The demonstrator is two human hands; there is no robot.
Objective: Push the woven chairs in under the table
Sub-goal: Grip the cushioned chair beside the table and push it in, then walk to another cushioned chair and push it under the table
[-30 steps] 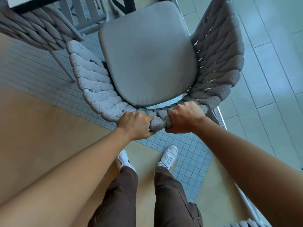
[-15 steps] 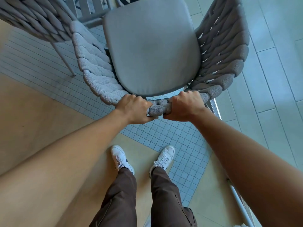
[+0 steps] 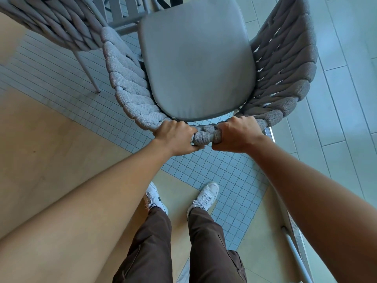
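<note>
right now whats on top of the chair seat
Only a grey cushion lies on the chair. It covers the seat beneath, so that surface cannot be seen.

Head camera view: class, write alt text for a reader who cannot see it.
Seen from above, a person's left hand and right hand grip the top back rail of a grey woven chair with a grey seat cushion. A second woven chair stands at upper left on the tiled floor.
</note>
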